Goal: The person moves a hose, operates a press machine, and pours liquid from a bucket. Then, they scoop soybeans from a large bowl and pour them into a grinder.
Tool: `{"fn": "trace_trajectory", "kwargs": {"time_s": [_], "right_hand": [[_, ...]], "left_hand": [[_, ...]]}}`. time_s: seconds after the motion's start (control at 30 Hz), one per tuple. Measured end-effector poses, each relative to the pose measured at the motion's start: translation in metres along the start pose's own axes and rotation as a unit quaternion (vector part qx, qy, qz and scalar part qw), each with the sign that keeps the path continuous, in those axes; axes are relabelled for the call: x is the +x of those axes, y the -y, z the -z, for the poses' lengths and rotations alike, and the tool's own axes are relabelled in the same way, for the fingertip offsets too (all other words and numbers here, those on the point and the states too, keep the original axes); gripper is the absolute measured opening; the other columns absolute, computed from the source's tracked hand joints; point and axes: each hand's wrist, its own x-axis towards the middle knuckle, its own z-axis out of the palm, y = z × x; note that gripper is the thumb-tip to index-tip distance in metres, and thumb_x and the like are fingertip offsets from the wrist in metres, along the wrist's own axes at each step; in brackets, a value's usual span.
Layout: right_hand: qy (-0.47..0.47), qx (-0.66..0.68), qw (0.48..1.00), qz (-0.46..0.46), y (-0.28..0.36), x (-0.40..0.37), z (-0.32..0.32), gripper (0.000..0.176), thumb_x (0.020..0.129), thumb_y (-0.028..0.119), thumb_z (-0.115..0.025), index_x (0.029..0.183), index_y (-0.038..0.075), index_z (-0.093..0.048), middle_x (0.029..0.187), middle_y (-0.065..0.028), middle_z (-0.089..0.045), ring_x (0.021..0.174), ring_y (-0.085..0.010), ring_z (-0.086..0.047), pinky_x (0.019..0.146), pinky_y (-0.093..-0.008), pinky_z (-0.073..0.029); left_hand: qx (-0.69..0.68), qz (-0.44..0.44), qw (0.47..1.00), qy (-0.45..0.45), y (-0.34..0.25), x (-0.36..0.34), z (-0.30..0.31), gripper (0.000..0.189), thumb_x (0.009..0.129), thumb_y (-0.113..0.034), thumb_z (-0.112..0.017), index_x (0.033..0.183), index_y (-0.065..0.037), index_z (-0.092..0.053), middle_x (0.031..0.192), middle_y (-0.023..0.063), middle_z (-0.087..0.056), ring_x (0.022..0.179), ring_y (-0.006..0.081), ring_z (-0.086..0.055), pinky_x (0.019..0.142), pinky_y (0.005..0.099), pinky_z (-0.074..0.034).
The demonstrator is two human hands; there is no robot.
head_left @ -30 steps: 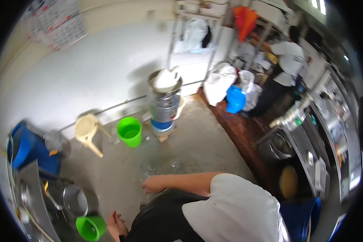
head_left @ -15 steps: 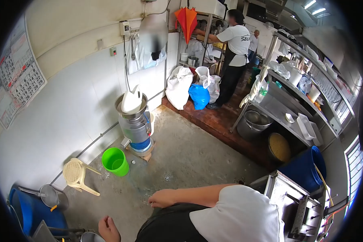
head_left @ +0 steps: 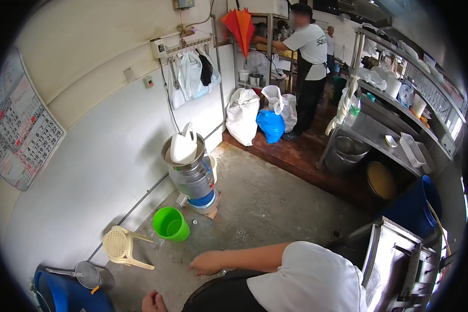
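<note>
My right hand [head_left: 207, 263] hangs in front of my body above the concrete floor, its fingers loosely bent and nothing visible in it. At the bottom edge, my left hand [head_left: 154, 301] is partly cut off; thumb and fingers are apart, and no object shows there. Neither hand touches anything I can see. Ahead stands a steel machine with a wide bowl [head_left: 188, 174], holding a white plastic jug-like container [head_left: 183, 148]. A bright green bucket [head_left: 171, 224] sits on the floor before it. Nearer on the left is a cream plastic stool [head_left: 120, 244].
A blue drum [head_left: 67, 291] and a metal pot [head_left: 96, 275] are at lower left. Beyond a raised red floor edge [head_left: 275, 158], sacks [head_left: 242, 117] stand near a co-worker [head_left: 309, 57]. Steel shelving [head_left: 382, 132] and another blue drum [head_left: 413, 208] line the right.
My view has shifted left and slightly nearer, so the machine, bucket and stool appear further right and lower. Both hands remain low, with nothing taken hold of.
</note>
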Motion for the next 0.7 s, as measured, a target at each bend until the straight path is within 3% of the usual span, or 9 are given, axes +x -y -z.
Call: {"fn": "trace_trajectory", "kwargs": {"time_s": [0.17, 0.23, 0.33, 0.4, 0.47, 0.53, 0.57, 0.63, 0.7], "right_hand": [[0.062, -0.045, 0.986, -0.149, 0.01, -0.04, 0.031, 0.037, 0.098, 0.032, -0.061, 0.117, 0.001, -0.064, 0.109, -0.024, -0.071, 0.107, -0.0449, -0.067, 0.093, -0.0519, -0.053], [0.056, -0.053, 0.982, -0.173, 0.002, -0.047, 0.02, 0.038, 0.097, 0.033, -0.061, 0.118, 0.001, -0.064, 0.109, -0.0237, -0.071, 0.109, -0.0443, -0.067, 0.094, -0.0513, -0.053], [-0.028, 0.047, 0.983, -0.176, 0.009, -0.053, 0.005, 0.043, 0.102, 0.036, -0.059, 0.128, 0.002, -0.061, 0.122, -0.0209, -0.067, 0.117, -0.0415, -0.063, 0.098, -0.0503, -0.051], [-0.132, 0.081, 0.97, -0.187, 0.024, -0.057, -0.005, 0.041, 0.102, 0.034, -0.06, 0.129, 0.003, -0.061, 0.122, -0.0202, -0.067, 0.113, -0.04, -0.065, 0.095, -0.0505, -0.051], [-0.147, 0.126, 0.959, -0.205, 0.042, -0.059, -0.013, 0.04, 0.102, 0.033, -0.06, 0.128, 0.004, -0.061, 0.119, -0.0197, -0.068, 0.11, -0.0397, -0.065, 0.093, -0.0501, -0.051], [-0.168, 0.175, 0.944, -0.222, 0.061, -0.059, -0.023, 0.038, 0.102, 0.033, -0.061, 0.127, 0.005, -0.062, 0.116, -0.0193, -0.068, 0.107, -0.0394, -0.066, 0.091, -0.0497, -0.052], [-0.206, 0.159, 0.939, -0.226, 0.071, -0.06, -0.028, 0.036, 0.102, 0.033, -0.061, 0.124, 0.005, -0.062, 0.112, -0.0189, -0.069, 0.105, -0.0388, -0.066, 0.089, -0.0482, -0.052], [-0.25, 0.136, 0.93, -0.234, 0.094, -0.062, -0.025, 0.034, 0.102, 0.033, -0.062, 0.122, 0.006, -0.063, 0.108, -0.0185, -0.069, 0.102, -0.0382, -0.067, 0.086, -0.0467, -0.052], [-0.272, 0.193, 0.893, -0.303, 0.122, -0.07, -0.016, 0.031, 0.102, 0.033, -0.065, 0.116, 0.006, -0.065, 0.103, -0.0181, -0.069, 0.098, -0.0356, -0.067, 0.084, -0.0435, -0.053]], "left_hand": [[-0.046, 0.077, 0.995, 0.05, -0.021, 0.028, 0.007, 0.032, 0.103, -0.023, -0.056, 0.122, 0.001, -0.069, 0.108, 0.0221, -0.072, 0.093, 0.0399, -0.069, 0.086, 0.0429, -0.054], [0.006, -0.004, 0.995, 0.101, -0.019, 0.044, -0.002, 0.029, 0.101, -0.022, -0.059, 0.116, 0.001, -0.069, 0.107, 0.017, -0.072, 0.083, 0.0333, -0.069, 0.082, 0.0413, -0.056], [0.038, -0.104, 0.991, 0.073, 0.019, 0.09, -0.031, 0.023, 0.1, -0.019, -0.062, 0.103, 0.003, -0.066, 0.089, 0.019, -0.068, 0.078, 0.0387, -0.065, 0.074, 0.0451, -0.052], [0.032, -0.163, 0.983, 0.083, 0.008, 0.109, -0.016, 0.021, 0.1, -0.017, -0.062, 0.106, 0.003, -0.066, 0.087, 0.0184, -0.069, 0.078, 0.0367, -0.066, 0.075, 0.0446, -0.053], [0.019, -0.219, 0.972, 0.084, -0.012, 0.127, -0.012, 0.019, 0.099, -0.014, -0.062, 0.109, 0.002, -0.067, 0.084, 0.0178, -0.069, 0.078, 0.0346, -0.067, 0.076, 0.0441, -0.054], [-0.026, -0.426, 0.904, -0.035, -0.023, 0.143, -0.015, 0.022, 0.095, -0.019, -0.07, 0.104, 0.001, -0.067, 0.089, 0.018, -0.068, 0.079, 0.0377, -0.065, 0.078, 0.0453, -0.053], [-0.029, -0.432, 0.901, -0.028, -0.024, 0.143, -0.017, 0.022, 0.095, -0.019, -0.07, 0.104, 0.001, -0.067, 0.089, 0.018, -0.068, 0.079, 0.0377, -0.065, 0.078, 0.0453, -0.053], [-0.149, -0.385, 0.904, 0.112, -0.032, 0.139, -0.025, 0.024, 0.092, -0.019, -0.074, 0.104, 0.001, -0.068, 0.094, 0.0181, -0.069, 0.079, 0.0367, -0.065, 0.076, 0.0452, -0.054], [-0.14, -0.364, 0.898, 0.206, -0.038, 0.126, -0.034, 0.026, 0.092, -0.02, -0.074, 0.106, 0.001, -0.068, 0.097, 0.0195, -0.069, 0.084, 0.0369, -0.068, 0.076, 0.0452, -0.055]]}}
